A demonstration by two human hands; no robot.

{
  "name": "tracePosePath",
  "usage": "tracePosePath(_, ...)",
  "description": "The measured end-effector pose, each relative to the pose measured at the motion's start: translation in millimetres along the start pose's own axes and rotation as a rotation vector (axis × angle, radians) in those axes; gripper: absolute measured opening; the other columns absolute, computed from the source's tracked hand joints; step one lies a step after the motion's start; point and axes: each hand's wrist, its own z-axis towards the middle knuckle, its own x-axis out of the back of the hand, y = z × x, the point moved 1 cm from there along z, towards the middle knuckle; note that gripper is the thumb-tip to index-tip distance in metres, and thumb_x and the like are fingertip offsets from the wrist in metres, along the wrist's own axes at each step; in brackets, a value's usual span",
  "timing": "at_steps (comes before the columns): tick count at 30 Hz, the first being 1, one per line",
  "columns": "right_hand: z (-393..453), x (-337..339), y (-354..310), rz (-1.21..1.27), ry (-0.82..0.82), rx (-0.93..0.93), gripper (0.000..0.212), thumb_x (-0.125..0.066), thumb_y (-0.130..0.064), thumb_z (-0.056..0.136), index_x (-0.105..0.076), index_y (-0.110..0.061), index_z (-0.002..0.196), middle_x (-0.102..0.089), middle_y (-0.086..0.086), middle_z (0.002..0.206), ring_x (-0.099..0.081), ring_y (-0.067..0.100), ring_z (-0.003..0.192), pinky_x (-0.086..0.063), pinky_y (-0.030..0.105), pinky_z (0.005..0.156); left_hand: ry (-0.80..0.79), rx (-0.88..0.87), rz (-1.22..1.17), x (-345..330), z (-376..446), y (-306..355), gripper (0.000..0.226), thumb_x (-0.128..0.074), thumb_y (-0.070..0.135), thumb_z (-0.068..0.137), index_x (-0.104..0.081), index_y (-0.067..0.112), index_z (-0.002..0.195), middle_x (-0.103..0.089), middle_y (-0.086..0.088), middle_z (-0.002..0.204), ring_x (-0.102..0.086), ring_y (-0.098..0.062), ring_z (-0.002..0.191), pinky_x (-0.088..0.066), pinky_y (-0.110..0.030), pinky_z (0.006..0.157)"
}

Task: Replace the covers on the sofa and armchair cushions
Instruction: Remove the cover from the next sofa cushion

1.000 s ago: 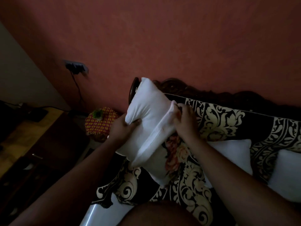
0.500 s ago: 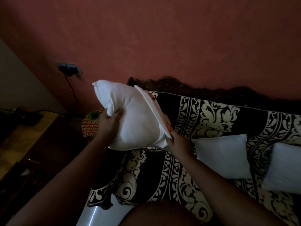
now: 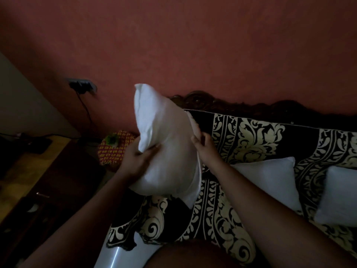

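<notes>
Both bare forearms reach forward and up from the bottom of the view, converging toward the middle. Left hand (image 3: 138, 158) palm turned inward, fingers (image 3: 152, 148) curled and closed on the left edge of the white cushion (image 3: 164, 151), thumb side toward the camera; outline slightly blurred. Right hand (image 3: 204, 149) higher than its wrist, back of hand facing the camera, fingers pinched on the cushion's right edge. Right forearm runs diagonally from the lower right corner. A knee or thigh shows at bottom centre.
</notes>
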Motion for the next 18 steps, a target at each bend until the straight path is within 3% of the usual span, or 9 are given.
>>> tracePosePath(2,9.8,5.7,-6.3,-0.026,0.139,-0.039,0.071,-0.053,-0.073,0.086,-0.056,-0.020,0.133,-0.063,-0.004,0.122,-0.062,0.020,0.109,-0.052,0.040,0.096,-0.053,-0.094,0.112,-9.9,-1.5,3.4,0.020,-0.077,0.027,0.090,-0.072,0.021,0.108,-0.076,0.008,0.104,-0.072,-0.012,0.099,-0.058,-0.040,0.088)
tracePosePath(4,17.8,12.3,-0.8,0.015,0.153,-0.127,0.067,-0.047,-0.078,0.084,-0.063,-0.021,0.114,-0.069,-0.002,0.108,-0.066,0.023,0.099,-0.055,0.040,0.091,-0.053,-0.145,0.233,-15.5,-0.5,3.5,0.023,-0.076,0.040,0.089,-0.072,0.024,0.105,-0.076,0.011,0.099,-0.072,-0.010,0.094,-0.058,-0.039,0.084)
tracePosePath(7,30.2,22.5,16.5,0.079,0.143,-0.213,0.080,-0.042,-0.085,0.073,-0.066,-0.023,0.117,-0.069,0.002,0.111,-0.067,0.027,0.101,-0.055,0.045,0.094,-0.051,-0.277,0.410,-16.5,-2.7,1.4,0.028,-0.072,0.050,0.089,-0.069,0.023,0.097,-0.075,0.009,0.089,-0.071,-0.011,0.083,-0.056,-0.039,0.076)
tracePosePath(10,27.1,23.5,24.4,0.242,0.151,-0.225,0.044,-0.049,-0.057,0.095,-0.064,-0.024,0.120,-0.069,-0.001,0.115,-0.065,0.019,0.099,-0.053,0.041,0.095,-0.093,-0.477,0.509,-12.5,-7.0,2.2,0.027,-0.074,0.037,0.090,-0.057,0.024,0.075,-0.062,0.011,0.070,-0.061,-0.009,0.065,-0.046,-0.035,0.061)
tracePosePath(12,24.9,22.6,28.4,0.345,0.257,-0.216,0.036,-0.043,-0.042,0.102,-0.065,-0.020,0.121,-0.069,0.003,0.117,-0.065,0.021,0.103,-0.053,0.042,0.097,-0.091,-0.518,0.543,-6.2,-8.4,-5.2,0.028,-0.077,0.037,0.088,-0.054,0.025,0.077,-0.055,0.012,0.075,-0.056,-0.009,0.071,-0.043,-0.033,0.066)
tracePosePath(13,24.4,23.4,31.1,0.377,0.347,-0.219,0.036,-0.041,-0.039,0.103,-0.065,-0.018,0.118,-0.069,0.005,0.116,-0.064,0.025,0.104,-0.052,0.044,0.098,-0.065,-0.467,0.573,-2.8,-9.3,-10.9,0.029,-0.077,0.044,0.086,-0.060,0.021,0.087,-0.058,0.009,0.088,-0.057,-0.011,0.084,-0.045,-0.034,0.076)
tracePosePath(14,21.2,23.9,29.2,0.395,0.426,-0.222,0.034,-0.039,-0.037,0.103,-0.065,-0.017,0.113,-0.068,0.007,0.113,-0.063,0.029,0.104,-0.052,0.045,0.097,-0.047,-0.374,0.567,0.5,-9.5,-14.9,0.046,-0.076,0.052,0.081,-0.062,0.016,0.105,-0.058,0.005,0.105,-0.056,-0.014,0.100,-0.045,-0.034,0.089)
tracePosePath(16,17.3,22.3,23.9,0.390,0.527,-0.189,0.036,-0.039,-0.035,0.104,-0.065,-0.013,0.114,-0.066,0.010,0.109,-0.062,0.033,0.105,-0.051,0.046,0.095,-0.055,-0.068,0.330,5.5,-9.0,-17.2,0.089,-0.077,0.064,0.068,-0.046,0.011,0.133,-0.052,0.003,0.128,-0.050,-0.013,0.122,-0.042,-0.034,0.105)
tracePosePath(18,12.3,19.5,16.6,0.322,0.560,-0.109,0.040,-0.042,-0.033,0.106,-0.065,-0.004,0.120,-0.067,0.018,0.114,-0.062,0.036,0.106,-0.051,0.045,0.092,-0.021,0.125,0.098,4.7,-1.7,-6.7,0.120,-0.083,0.069,0.056,-0.028,0.013,0.147,-0.045,0.000,0.143,-0.046,-0.014,0.132,-0.041,-0.040,0.113)
